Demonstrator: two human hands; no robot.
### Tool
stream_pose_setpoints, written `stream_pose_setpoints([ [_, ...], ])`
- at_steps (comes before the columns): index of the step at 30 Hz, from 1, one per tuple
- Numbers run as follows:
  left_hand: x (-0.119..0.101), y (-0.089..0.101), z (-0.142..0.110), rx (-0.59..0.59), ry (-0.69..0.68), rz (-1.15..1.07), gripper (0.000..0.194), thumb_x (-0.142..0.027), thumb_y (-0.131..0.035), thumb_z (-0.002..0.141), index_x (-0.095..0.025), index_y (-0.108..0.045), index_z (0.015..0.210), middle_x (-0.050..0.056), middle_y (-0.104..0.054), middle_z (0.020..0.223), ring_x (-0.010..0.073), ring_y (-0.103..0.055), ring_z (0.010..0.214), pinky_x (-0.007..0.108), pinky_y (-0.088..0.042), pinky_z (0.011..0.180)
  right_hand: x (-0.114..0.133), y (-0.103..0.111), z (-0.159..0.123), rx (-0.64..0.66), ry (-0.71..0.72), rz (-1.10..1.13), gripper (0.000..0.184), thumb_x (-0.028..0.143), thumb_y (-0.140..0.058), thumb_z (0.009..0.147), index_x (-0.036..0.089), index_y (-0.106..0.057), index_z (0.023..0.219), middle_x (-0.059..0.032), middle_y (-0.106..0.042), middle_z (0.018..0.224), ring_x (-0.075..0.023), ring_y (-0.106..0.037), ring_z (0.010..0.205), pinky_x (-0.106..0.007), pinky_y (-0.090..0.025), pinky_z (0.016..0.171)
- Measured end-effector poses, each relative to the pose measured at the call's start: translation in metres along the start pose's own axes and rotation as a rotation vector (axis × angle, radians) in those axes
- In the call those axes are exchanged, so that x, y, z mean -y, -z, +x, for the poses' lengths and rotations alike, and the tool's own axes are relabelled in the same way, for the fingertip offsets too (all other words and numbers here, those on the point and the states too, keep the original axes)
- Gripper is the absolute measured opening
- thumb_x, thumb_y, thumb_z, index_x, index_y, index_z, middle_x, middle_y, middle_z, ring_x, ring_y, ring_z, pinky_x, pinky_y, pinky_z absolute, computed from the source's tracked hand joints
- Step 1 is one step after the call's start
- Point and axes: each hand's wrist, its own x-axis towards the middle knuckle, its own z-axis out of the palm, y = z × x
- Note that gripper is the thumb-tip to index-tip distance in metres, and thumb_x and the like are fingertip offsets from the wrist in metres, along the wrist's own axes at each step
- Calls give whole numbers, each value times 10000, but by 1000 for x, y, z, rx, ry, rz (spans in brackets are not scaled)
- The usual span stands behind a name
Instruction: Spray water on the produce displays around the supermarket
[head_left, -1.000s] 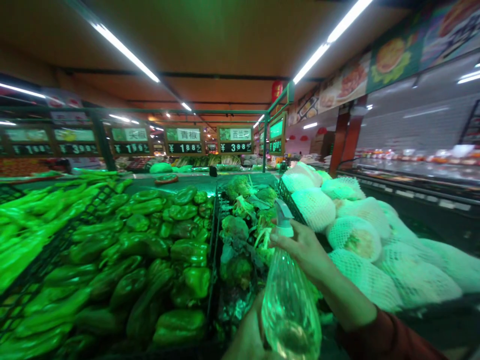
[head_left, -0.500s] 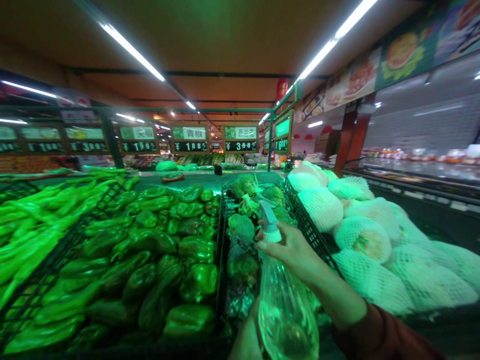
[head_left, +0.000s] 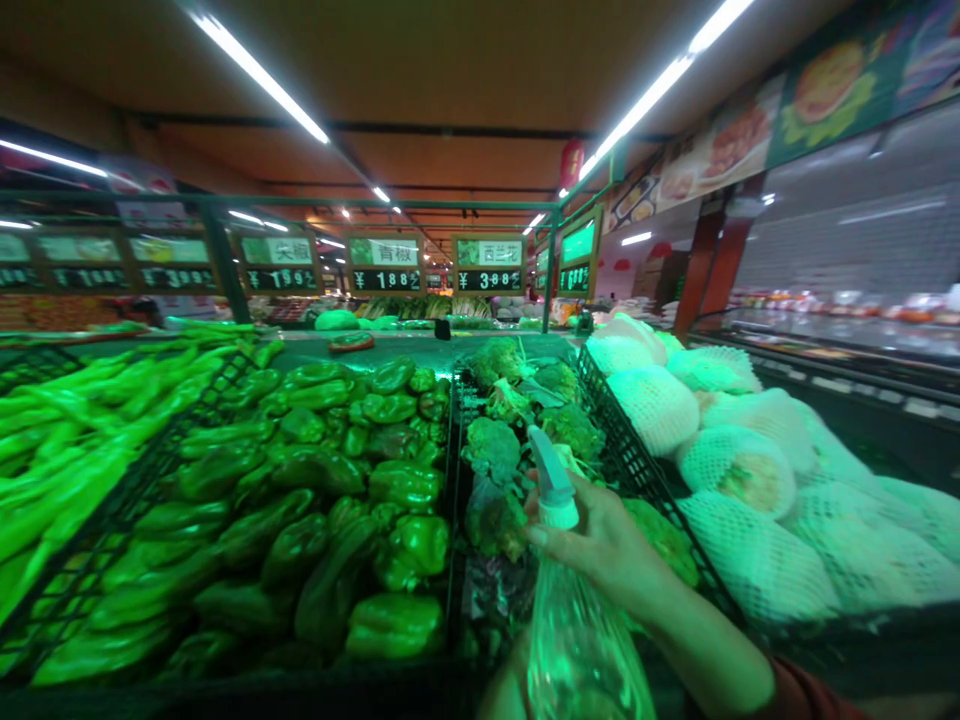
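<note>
A clear spray bottle [head_left: 581, 640] with a pale trigger head [head_left: 551, 465] and white collar is upright before me, over the broccoli crate. My right hand [head_left: 611, 540] is wrapped round its neck, just under the head. Low in the view, my left hand [head_left: 508, 682] grips the side of the bottle's body, most of its fingers hidden behind it. Liquid shows faintly through the plastic. Broccoli heads [head_left: 493, 448] lie around and behind the bottle, some of them in clear wrap.
Green peppers [head_left: 315, 470] fill the crate to the left, with long thin peppers [head_left: 97, 420] beyond a black mesh divider [head_left: 150, 455]. On the right are pale round vegetables in foam nets [head_left: 750, 480]. Price signs [head_left: 489, 265] hang from a rail at the back.
The bottle and both hands sit lower and slightly farther right in the view. More broccoli shows behind the trigger head. Both hands stay on the bottle.
</note>
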Motion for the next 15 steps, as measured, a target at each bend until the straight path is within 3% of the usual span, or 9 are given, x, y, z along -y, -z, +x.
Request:
stream_pose_setpoints([
  [5,2,-9,4,42,63,-17,753,-712,-742,381,-105,-768,827,168,-784,840,396,-731,955,516,-469,982,8,6,-12,-118,-4,-33,335,397,-758,733,173,-635,949,15,-575,722,-166,-507,643,-287,-398,606],
  [9,6,-11,6,17,95,-41,726,-749,-726,431,-137,-736,822,110,-766,756,324,-741,881,448,-473,937,8,15,-24,-211,-37,-69,404,432,-753,749,166,-620,1022,-11,-609,784,-198,-571,693,-320,-437,651],
  [12,9,-9,10,-27,44,-3,697,-722,-751,514,-167,-725,935,83,-775,871,294,-720,972,428,-465,964,6,22,-33,-262,-91,-63,482,455,-759,748,173,-604,1107,-39,-647,881,-237,-629,785,-360,-470,728],
  [15,7,-10,7,18,2,131,659,-698,-755,599,-171,-710,993,98,-768,977,295,-697,1029,484,-461,1002,5,27,-40,-303,-109,-93,492,474,-763,745,178,-615,1109,-56,-667,924,-253,-636,832,-380,-478,768],
])
